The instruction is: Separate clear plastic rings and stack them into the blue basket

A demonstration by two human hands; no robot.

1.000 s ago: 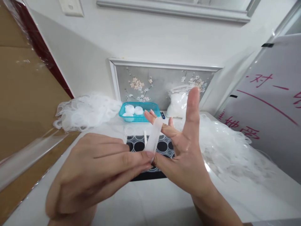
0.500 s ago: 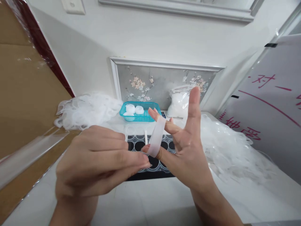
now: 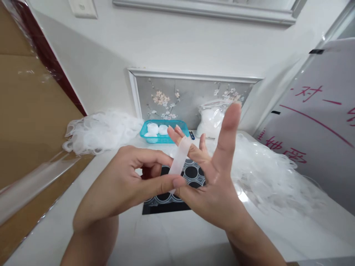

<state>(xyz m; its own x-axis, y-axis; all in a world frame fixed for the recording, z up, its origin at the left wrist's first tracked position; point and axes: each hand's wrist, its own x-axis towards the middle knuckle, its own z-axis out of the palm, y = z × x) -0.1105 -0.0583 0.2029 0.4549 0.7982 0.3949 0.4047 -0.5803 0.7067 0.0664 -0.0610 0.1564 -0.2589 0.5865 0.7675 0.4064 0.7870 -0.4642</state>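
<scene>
A translucent white band (image 3: 179, 158) is looped between the thumb and the fingers of my right hand (image 3: 215, 177), whose index finger points up, apart from the band. My left hand (image 3: 133, 181) meets it from the left. Its thumb lies over the band's lower end, against my right thumb, and its index finger touches the band's left side. The lower end is partly hidden by my thumbs. Beneath both hands lies a black mat (image 3: 166, 207) with pale ring outlines, partly covered by them.
A blue basket (image 3: 177, 124) with several white rolls stands at the back. White translucent rings are heaped in a left pile (image 3: 102, 131) and a right pile (image 3: 266, 170). A clear bag (image 3: 209, 122) of white material leans by the wall. A cardboard box (image 3: 30, 111) borders the left.
My left hand has turned and opened its grip; its thumb now lies over the band's lower end and its index finger is at the band's side. My right hand keeps nearly the same pose.
</scene>
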